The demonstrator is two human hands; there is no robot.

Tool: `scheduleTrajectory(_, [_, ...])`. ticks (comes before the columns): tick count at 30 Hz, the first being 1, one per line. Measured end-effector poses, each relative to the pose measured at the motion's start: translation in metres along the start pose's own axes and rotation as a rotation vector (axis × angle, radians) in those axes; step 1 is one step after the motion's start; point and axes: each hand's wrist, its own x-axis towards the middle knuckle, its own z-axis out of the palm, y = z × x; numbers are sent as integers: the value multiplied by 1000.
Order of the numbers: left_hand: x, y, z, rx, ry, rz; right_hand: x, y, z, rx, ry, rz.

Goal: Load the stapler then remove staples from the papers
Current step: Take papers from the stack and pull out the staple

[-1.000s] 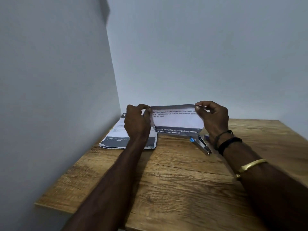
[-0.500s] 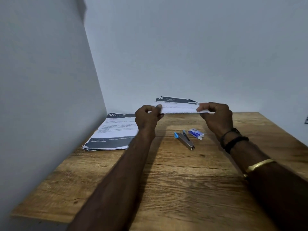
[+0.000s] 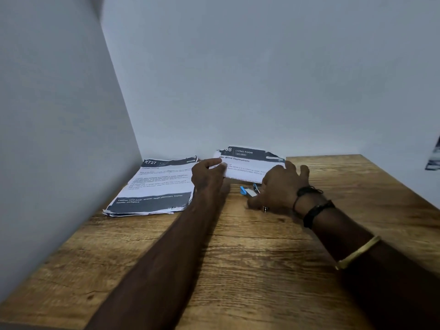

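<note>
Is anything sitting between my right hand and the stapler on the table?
Nothing visible does. The right hand is directly over the stapler, covering most of it; only its blue-tipped end shows. The left hand pinches the paper behind it, clear of the way.

Both bare forearms stretched forward. Left hand (image 3: pixel 207 173) pinching with thumb and fingertips, knuckles up. Right hand (image 3: pixel 278 186) palm-down, fingers spread, dark wristbands and gold bangle on that arm.
</note>
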Motion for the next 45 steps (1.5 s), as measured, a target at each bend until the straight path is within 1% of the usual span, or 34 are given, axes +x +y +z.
scheduleTrajectory(2, [-3,0,0,3,7,-9,0,-1,-1,-3,8,-5])
scheduleTrajectory(4, [-6,1,0,-56,-11,-40,-1,-2,-1,33,32,-17])
scheduleTrajectory(7, [-4,1,-1,-68,-23,-62,-1,1,-3,169,90,-53])
scheduleTrajectory(10, [-2,0,-2,-32,-21,-41,3,9,-8,520,152,-70])
scheduleTrajectory(15, [-1,-2,0,-33,36,14,13,17,-7,1051,178,-111])
scheduleTrajectory(17, [-1,-4,1,-46,-11,7,17,17,-4,1263,159,-96])
scheduleTrajectory(19, [-2,-4,1,-74,-83,-22,20,15,-3,1467,87,-60])
scheduleTrajectory(21, [-4,-2,0,-108,-115,-39,26,13,-2,1576,47,-48])
scheduleTrajectory(24, [-8,0,0,-116,-107,4,38,10,-3,1680,64,-33])
scheduleTrajectory(26, [-11,2,1,-126,-102,25,46,7,-3,1708,79,-29])
scheduleTrajectory(28, [-13,4,1,-121,-111,21,52,1,0,1685,93,-38])
scheduleTrajectory(31, [-19,6,2,-139,-189,-10,59,-5,4,1615,141,-84])
scheduleTrajectory(33, [-20,6,2,-136,-213,-11,62,-6,5,1564,180,-116])
scheduleTrajectory(38, [-20,3,7,-72,-209,22,62,-6,6,1449,239,-180])
scheduleTrajectory(45, [-21,1,10,-30,-198,102,61,-7,6,1309,245,-278])
